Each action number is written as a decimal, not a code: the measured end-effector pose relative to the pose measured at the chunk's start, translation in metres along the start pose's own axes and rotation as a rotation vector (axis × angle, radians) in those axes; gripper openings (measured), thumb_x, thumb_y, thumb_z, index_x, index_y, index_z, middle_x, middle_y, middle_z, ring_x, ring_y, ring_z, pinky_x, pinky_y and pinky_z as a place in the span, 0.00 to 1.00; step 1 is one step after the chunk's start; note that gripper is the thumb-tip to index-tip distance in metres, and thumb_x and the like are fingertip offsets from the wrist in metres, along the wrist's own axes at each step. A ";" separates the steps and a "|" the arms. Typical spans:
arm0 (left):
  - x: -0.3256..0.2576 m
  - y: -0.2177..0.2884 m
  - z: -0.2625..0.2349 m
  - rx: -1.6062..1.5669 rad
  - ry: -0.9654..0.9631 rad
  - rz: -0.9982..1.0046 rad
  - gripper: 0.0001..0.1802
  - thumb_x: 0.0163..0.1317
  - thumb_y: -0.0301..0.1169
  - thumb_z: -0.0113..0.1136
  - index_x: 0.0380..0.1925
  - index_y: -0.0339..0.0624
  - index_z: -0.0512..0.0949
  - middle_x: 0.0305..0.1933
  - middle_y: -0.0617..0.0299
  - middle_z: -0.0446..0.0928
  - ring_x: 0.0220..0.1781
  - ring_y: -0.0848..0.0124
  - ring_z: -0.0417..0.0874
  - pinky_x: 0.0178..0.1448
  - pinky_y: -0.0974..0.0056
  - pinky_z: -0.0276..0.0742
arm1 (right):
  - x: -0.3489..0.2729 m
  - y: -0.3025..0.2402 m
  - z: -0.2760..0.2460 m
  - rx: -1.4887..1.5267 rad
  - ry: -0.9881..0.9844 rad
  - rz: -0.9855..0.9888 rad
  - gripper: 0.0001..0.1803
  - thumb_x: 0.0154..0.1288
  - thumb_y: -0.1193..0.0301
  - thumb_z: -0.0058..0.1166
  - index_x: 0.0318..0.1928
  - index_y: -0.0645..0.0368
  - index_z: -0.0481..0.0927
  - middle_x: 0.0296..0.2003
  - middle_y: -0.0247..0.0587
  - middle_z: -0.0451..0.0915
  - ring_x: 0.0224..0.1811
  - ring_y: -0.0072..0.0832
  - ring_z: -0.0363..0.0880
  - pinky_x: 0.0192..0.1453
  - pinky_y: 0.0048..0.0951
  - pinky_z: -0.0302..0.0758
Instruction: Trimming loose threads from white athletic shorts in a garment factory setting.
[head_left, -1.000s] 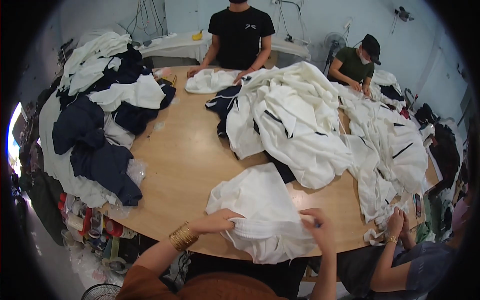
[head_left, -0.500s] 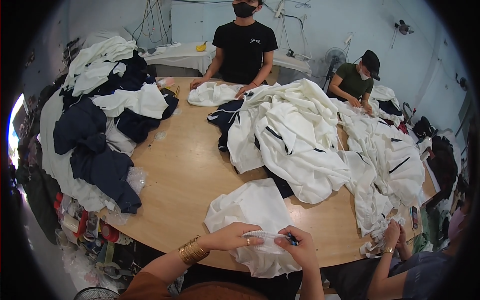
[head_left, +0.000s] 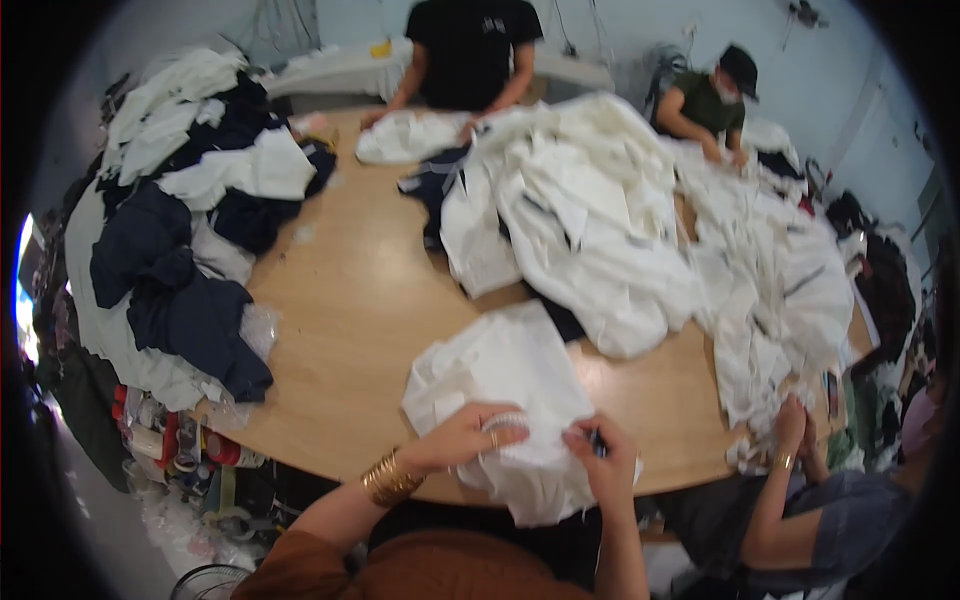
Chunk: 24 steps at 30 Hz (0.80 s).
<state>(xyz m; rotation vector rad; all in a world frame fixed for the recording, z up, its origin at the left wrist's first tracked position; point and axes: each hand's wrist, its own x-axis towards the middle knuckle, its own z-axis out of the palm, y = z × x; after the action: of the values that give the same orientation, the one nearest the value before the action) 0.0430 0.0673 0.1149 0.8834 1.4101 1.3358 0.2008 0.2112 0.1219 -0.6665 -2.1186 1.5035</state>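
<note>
A white cloth garment (head_left: 505,360) with a gathered, elastic-looking edge lies over the near edge of the table, its lower part hanging towards me. My left hand (head_left: 462,438), with gold bangles at the wrist, is closed on that gathered edge. On the garment's right side my right hand (head_left: 608,465) is closed around a small dark blue tool (head_left: 598,441), mostly hidden by the fingers. Its fingertips are at the cloth; blur hides whether they pinch it too.
A big heap of white garments (head_left: 590,230) covers the table's middle; another white pile (head_left: 770,290) lies right. Navy and white clothes (head_left: 190,290) are heaped left. Co-workers stand across the table (head_left: 320,400) and far right; another person's hands (head_left: 795,425) work close on my right.
My hands have moved apart; the gathered edge no longer stretches between them, and the right hand with the tool has shifted right. The whole view has tilted down, with some blur.
</note>
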 end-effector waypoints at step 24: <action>-0.002 -0.001 0.025 -0.441 -0.016 0.136 0.11 0.61 0.33 0.56 0.37 0.36 0.78 0.48 0.59 0.71 0.47 0.73 0.72 0.51 0.68 0.68 | -0.023 0.017 0.047 0.514 0.179 0.018 0.06 0.63 0.72 0.52 0.33 0.61 0.71 0.30 0.29 0.66 0.32 0.17 0.62 0.37 0.18 0.61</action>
<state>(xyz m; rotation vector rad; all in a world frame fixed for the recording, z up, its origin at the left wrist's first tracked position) 0.0676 0.0728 0.1157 0.6982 0.9965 1.6564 0.1924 0.1676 0.0897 -0.5977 -1.5066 1.8230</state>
